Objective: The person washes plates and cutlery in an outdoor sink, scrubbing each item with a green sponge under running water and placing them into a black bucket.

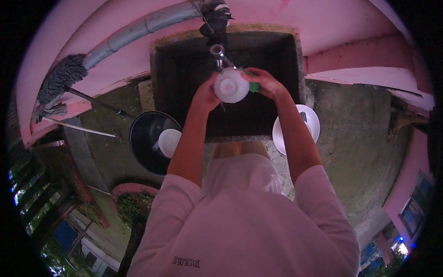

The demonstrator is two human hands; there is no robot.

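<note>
Between my two hands, under the metal faucet, is a white bowl turned so that its base faces me. My left hand grips its left side. At the right rim, my right hand holds on with the fingers, and a green scrubbing pad shows below and behind those fingers. Both hands are over the dark concrete sink, whose inside is too dim to make out. The far side of the bowl is hidden.
Left of the sink stands a black basin with a white bowl and a spoon inside. White dishes sit at the right, partly behind my forearm. A grey mop leans by the pipe along the pink wall.
</note>
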